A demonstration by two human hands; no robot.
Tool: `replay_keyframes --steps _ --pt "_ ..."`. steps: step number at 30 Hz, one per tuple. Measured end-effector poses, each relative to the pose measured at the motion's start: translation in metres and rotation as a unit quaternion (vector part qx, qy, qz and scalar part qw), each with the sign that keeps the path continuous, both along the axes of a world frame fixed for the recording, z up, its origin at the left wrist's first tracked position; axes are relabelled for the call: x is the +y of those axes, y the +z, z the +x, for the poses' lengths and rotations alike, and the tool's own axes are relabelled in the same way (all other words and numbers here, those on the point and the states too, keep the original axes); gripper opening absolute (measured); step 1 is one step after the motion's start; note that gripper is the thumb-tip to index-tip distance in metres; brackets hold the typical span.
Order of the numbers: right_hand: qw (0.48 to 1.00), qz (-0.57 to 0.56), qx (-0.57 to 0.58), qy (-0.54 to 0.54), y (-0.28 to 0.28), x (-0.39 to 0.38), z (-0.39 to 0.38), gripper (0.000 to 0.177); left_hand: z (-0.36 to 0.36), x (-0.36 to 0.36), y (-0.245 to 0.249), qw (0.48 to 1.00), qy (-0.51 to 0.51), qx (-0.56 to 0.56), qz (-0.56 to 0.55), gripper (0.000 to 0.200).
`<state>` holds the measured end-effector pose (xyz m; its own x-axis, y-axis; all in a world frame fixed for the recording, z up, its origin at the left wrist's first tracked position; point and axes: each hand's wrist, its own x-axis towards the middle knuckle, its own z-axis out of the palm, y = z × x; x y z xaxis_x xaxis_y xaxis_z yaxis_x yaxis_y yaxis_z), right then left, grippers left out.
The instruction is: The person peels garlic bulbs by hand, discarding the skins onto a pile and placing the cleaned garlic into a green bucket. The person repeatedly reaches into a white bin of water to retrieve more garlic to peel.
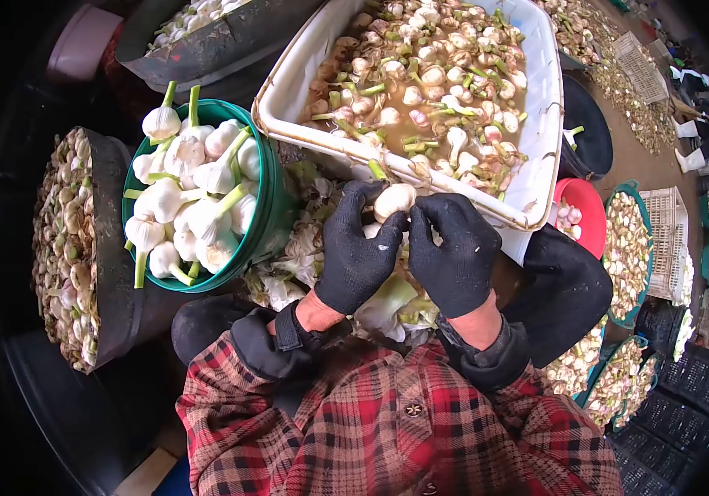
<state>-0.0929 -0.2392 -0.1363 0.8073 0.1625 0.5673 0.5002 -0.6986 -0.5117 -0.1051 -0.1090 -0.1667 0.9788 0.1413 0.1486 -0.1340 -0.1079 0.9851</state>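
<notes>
A garlic bulb [394, 201] with a short green stem stands between my two black-gloved hands, near the white tub's front rim. My left hand [363, 252] is closed around the bulb's left side. On the bulb's right side, my right hand [454, 252] has its thumb and fingertips pinched together; the bulb partly touches them. Left of my hands, a green bucket [276, 207] holds a heap of clean white bulbs with green stems. The white tub [338, 147] ahead contains many bulbs in brown water. Loose peeled skins [387, 306] lie below my hands.
At the far left stands a dark container [115, 248] of unpeeled bulbs. A pink-red bowl [590, 217] with bulbs is right of the tub, beyond my knee. Farther right are green baskets [650, 248] of garlic, a beige crate [664, 223], and people at the upper right edge.
</notes>
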Motion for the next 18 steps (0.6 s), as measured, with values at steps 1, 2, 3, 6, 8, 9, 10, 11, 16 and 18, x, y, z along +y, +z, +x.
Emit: replay_keyframes --steps 1,2,3,6,8,9,10,11,16,18 --pt "1.000 0.000 0.001 -0.001 -0.001 0.000 0.000 0.008 0.000 0.000 -0.001 1.000 -0.001 0.001 0.000 0.029" --pt "1.000 0.001 0.011 -0.005 -0.001 0.000 -0.001 0.008 0.000 0.001 -0.001 1.000 -0.002 -0.010 0.011 0.029" --pt "1.000 0.001 0.020 -0.009 -0.001 0.000 -0.001 0.008 0.001 0.001 -0.001 1.000 -0.004 -0.022 0.021 0.029" --pt "1.000 0.004 0.023 -0.010 -0.004 -0.001 0.000 0.009 0.000 0.001 0.001 1.000 -0.015 -0.009 0.015 0.029" --pt "1.000 0.007 0.024 -0.008 -0.007 -0.002 0.002 0.011 0.001 0.002 0.001 0.999 -0.026 -0.008 0.020 0.030" --pt "1.000 0.009 0.024 -0.005 -0.007 -0.003 0.002 0.012 0.001 0.003 0.001 0.999 -0.036 -0.009 0.025 0.031" --pt "1.000 0.010 0.025 -0.006 -0.008 -0.004 0.002 0.012 0.002 0.005 -0.001 0.999 -0.038 -0.009 0.025 0.031" --pt "0.998 0.032 0.048 0.004 -0.008 -0.006 0.003 0.012 0.003 0.006 -0.004 0.999 -0.049 0.001 0.004 0.032" --pt "0.986 0.115 0.120 0.026 -0.009 -0.011 0.006 0.011 0.006 0.011 -0.004 0.995 -0.077 0.044 -0.044 0.034" --pt "0.982 0.139 0.125 0.032 -0.009 -0.010 0.005 0.008 0.006 0.009 0.000 0.995 -0.053 0.066 -0.046 0.032"
